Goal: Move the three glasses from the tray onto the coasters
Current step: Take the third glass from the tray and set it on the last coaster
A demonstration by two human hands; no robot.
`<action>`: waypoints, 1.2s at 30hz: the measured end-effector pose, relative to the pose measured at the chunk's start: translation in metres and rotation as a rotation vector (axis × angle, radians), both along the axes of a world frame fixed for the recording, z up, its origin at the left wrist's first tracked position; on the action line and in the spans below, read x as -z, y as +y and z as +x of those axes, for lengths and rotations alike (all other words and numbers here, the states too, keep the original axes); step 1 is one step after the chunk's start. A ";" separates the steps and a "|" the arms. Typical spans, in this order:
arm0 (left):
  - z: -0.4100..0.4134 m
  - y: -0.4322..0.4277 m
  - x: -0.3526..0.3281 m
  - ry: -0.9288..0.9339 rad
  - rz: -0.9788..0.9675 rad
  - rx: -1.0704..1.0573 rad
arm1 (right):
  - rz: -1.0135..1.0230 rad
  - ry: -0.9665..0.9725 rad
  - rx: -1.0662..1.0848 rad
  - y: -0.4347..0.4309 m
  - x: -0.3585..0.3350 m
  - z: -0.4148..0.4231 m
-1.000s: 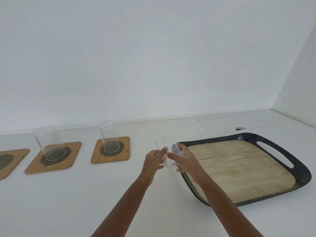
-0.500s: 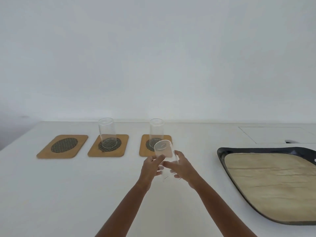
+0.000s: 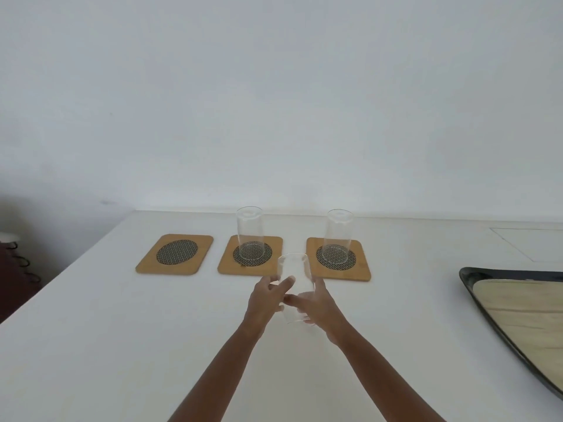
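On the white worktop (image 3: 91,345), left of the tray (image 3: 469,277), lie a bare coaster (image 3: 174,254) and two coasters each bearing an upright glass (image 3: 250,233), while near the middle coaster (image 3: 227,263) the left hand (image 3: 263,303) and right hand (image 3: 320,309) together grasp the third glass (image 3: 295,278).

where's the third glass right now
In the head view the third glass is held between the left hand and right hand, in front of the gap between the middle coaster and right coaster.

Left coaster (image 3: 175,253) bare, two upright glasses (image 3: 250,233) crowding its right
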State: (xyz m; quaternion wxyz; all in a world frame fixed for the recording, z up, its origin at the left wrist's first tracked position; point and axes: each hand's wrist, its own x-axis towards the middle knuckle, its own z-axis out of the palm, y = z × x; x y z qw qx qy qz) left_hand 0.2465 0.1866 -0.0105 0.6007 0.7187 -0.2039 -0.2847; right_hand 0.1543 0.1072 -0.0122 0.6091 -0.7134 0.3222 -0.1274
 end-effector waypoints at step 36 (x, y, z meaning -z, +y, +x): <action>0.161 0.048 -0.014 -0.536 -0.193 -0.233 | -0.921 0.298 -0.199 0.056 0.059 0.072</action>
